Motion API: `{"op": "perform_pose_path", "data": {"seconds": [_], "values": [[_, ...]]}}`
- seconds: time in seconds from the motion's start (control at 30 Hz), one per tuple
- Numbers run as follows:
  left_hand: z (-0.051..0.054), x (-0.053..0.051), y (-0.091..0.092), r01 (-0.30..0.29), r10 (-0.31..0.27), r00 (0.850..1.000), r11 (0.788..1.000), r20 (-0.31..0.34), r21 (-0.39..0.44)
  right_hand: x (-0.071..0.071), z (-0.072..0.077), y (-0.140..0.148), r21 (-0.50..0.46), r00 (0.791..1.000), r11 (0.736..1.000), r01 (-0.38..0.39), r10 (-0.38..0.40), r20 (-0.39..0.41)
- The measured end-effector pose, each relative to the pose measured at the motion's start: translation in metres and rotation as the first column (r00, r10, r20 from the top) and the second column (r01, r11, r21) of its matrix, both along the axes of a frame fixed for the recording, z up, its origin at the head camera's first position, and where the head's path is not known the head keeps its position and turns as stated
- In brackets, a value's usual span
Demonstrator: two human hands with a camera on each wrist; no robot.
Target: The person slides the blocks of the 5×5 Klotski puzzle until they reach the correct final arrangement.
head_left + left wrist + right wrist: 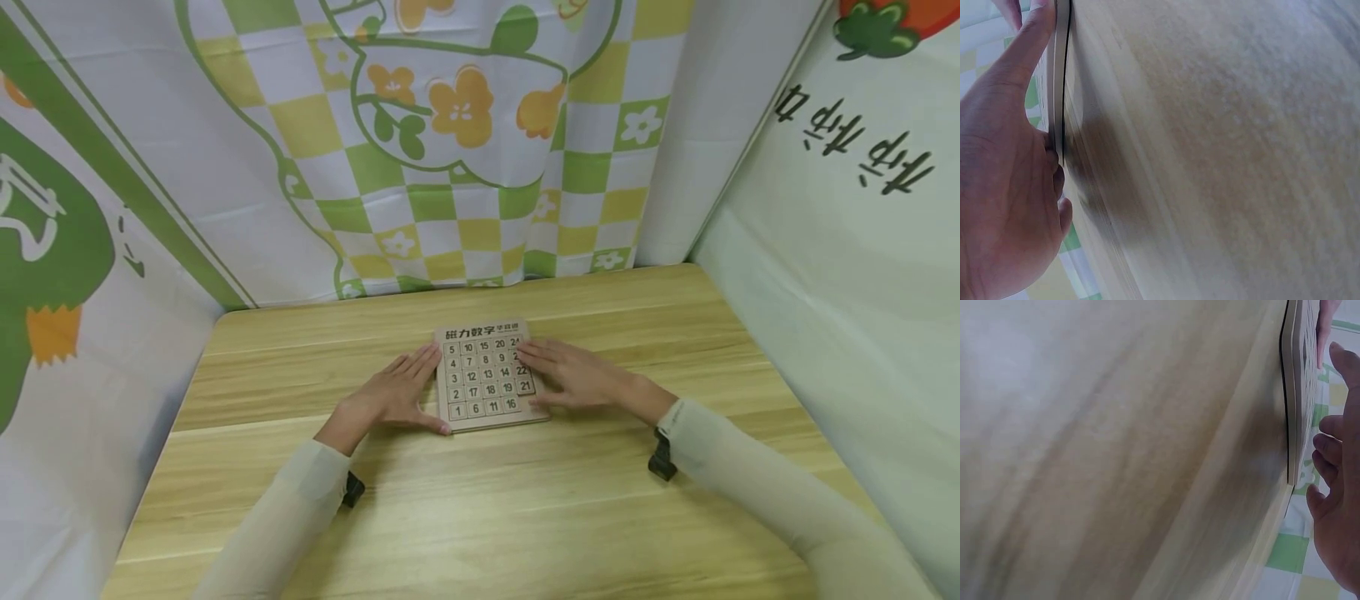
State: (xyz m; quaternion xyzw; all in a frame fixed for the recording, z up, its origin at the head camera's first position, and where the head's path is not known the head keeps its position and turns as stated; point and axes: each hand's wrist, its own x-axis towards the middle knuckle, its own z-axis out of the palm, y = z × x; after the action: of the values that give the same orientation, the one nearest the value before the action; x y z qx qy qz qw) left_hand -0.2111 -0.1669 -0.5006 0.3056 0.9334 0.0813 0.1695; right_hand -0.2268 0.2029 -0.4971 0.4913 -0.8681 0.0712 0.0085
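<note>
A flat wooden number-tile board (487,423) lies on the table, its tiles in rows and columns, with a gap at the lower right corner beside tile 16. The left hand (399,392) rests along the board's left edge, fingers extended and thumb at the lower left corner; in the left wrist view this hand (1004,169) touches the board's side (1059,81). The right hand (581,375) lies over the right column, fingertips on the tiles near 24 and partly covering the one below. In the right wrist view the right hand (1341,481) is above the board (1295,394), fingers slightly bent.
The wooden table (480,517) extends around the board. A patterned cloth (465,208) hangs behind the far edge, with white printed cloth (825,275) at the right side and more at the left. A small black device sits at each wrist.
</note>
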Motion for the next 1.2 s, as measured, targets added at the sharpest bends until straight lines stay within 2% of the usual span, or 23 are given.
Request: {"op": "perform_pose_path", "data": {"seconds": [0.13,0.23,0.47,0.6,0.83,1.0,1.2], "values": [[-0.004,-0.001,-0.002,-0.006,0.006,1.0,1.0,0.004,0.005,-0.006,0.001,-0.003,-0.009,0.999,1.0,0.012,-0.011,0.048],[-0.006,-0.001,-0.002,-0.005,0.005,1.0,1.0,0.01,0.004,-0.01,0.0,-0.005,-0.009,0.998,1.0,0.019,-0.019,0.055],[0.002,0.002,0.001,-0.003,0.003,1.0,1.0,0.012,-0.024,-0.018,-0.005,-0.009,-0.019,0.998,0.999,0.029,-0.028,0.056],[0.003,0.003,0.002,-0.01,0.011,1.0,0.999,0.019,-0.048,-0.019,-0.007,-0.009,-0.021,0.997,0.999,0.031,-0.029,0.071],[0.003,0.002,0.002,-0.016,0.017,1.0,0.999,0.016,-0.042,-0.021,-0.009,-0.009,-0.017,0.995,0.999,0.046,-0.045,0.09],[0.003,0.002,0.001,-0.016,0.017,1.0,0.999,0.01,-0.042,-0.018,-0.007,-0.008,0.008,0.992,0.998,0.058,-0.058,0.114],[0.004,0.002,0.001,-0.012,0.012,1.0,0.999,0.003,-0.038,-0.007,-0.004,-0.006,0.035,0.989,0.996,0.077,-0.081,0.12]]}}
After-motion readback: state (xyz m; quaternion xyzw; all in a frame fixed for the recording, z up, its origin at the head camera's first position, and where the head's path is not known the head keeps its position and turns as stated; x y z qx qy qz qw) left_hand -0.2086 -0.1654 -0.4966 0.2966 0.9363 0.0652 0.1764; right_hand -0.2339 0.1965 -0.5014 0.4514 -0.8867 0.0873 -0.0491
